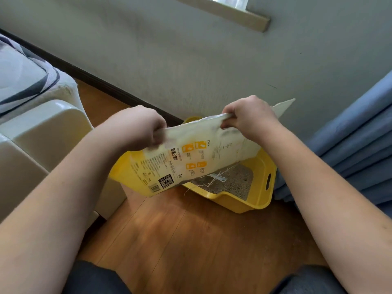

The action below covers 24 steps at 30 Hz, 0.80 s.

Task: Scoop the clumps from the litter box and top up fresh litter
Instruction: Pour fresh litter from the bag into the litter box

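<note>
Left hand and right hand each pinch the top edge of the litter bag, fingers curled tight. It hangs over the yellow litter box, likely so fresh litter lands inside, where a scoop lies.

Wooden plank floor, warm brown, running up to a dark skirting board. Directly on it: yellow litter box against the wall, white cabinet at left, blue curtain reaching down at right.
</note>
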Each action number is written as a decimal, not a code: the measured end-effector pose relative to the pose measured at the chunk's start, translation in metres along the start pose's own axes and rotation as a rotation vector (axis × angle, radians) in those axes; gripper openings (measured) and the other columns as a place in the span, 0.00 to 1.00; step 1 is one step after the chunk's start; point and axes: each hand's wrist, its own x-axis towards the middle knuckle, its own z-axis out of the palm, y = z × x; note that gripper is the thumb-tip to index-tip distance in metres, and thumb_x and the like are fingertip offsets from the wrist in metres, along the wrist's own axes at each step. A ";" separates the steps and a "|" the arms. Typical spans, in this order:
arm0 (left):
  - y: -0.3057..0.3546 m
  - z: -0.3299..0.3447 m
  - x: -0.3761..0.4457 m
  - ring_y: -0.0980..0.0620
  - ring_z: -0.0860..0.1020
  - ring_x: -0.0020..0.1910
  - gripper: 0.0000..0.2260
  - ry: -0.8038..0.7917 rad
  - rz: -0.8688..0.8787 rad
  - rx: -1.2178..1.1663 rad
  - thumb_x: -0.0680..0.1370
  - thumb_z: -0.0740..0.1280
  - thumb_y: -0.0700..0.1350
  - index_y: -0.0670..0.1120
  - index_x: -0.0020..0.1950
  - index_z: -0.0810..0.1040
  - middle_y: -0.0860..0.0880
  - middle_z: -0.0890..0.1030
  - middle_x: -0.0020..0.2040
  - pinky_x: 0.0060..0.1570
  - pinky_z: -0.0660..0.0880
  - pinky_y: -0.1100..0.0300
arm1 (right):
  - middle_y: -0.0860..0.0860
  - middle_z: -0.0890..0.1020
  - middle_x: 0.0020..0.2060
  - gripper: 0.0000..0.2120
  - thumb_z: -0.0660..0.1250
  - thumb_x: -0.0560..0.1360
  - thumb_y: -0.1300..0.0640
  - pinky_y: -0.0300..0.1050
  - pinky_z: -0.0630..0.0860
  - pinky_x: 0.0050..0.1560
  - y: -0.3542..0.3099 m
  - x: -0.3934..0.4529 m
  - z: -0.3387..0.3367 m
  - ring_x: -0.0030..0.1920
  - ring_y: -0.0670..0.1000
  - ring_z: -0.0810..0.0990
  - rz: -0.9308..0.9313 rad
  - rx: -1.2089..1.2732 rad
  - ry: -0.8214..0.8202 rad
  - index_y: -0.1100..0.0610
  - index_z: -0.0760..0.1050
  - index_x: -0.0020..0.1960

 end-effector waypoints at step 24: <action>0.020 0.048 0.020 0.52 0.79 0.34 0.08 0.544 -0.064 -0.892 0.77 0.70 0.53 0.52 0.42 0.85 0.54 0.82 0.33 0.37 0.76 0.50 | 0.49 0.83 0.49 0.10 0.70 0.76 0.50 0.51 0.66 0.66 -0.002 -0.007 0.003 0.55 0.52 0.79 -0.541 0.024 0.981 0.53 0.79 0.54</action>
